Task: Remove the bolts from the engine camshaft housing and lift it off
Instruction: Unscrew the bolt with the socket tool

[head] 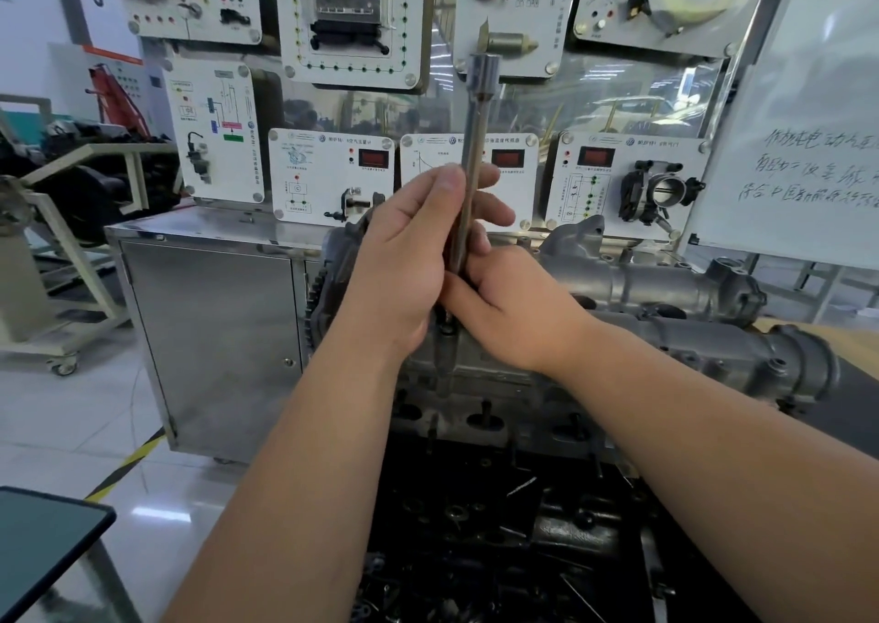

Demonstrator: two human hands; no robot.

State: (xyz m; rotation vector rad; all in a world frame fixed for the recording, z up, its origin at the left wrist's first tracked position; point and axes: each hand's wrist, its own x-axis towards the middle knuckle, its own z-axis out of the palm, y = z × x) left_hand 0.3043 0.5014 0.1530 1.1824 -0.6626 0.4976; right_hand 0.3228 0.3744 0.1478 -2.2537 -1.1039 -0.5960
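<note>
Both my hands are on a long steel extension bar [468, 185] standing nearly upright over the near-left end of the camshaft housing [666, 332], which sits bolted on top of the engine [499, 413] right in front of me. My left hand [409, 261] wraps the shaft at mid-height, thumb pressed along it, fingers curled round the far side. My right hand [513, 308] pinches the lower part of the bar just above where its tip meets a bolt [447, 330] at the housing edge; the tip itself is hidden by my fingers, so I can't tell whether it is fully seated. The square-drive head [484, 73] on top is bare, no ratchet on it, so this looks like spinning a loosened bolt out by hand. To do it well: keep the bar straight in line with the bolt, press down lightly, roll the shaft between fingers and steady the bottom so the tip doesn't slip off. Other bolts [486, 408] show lower on the near face.
</note>
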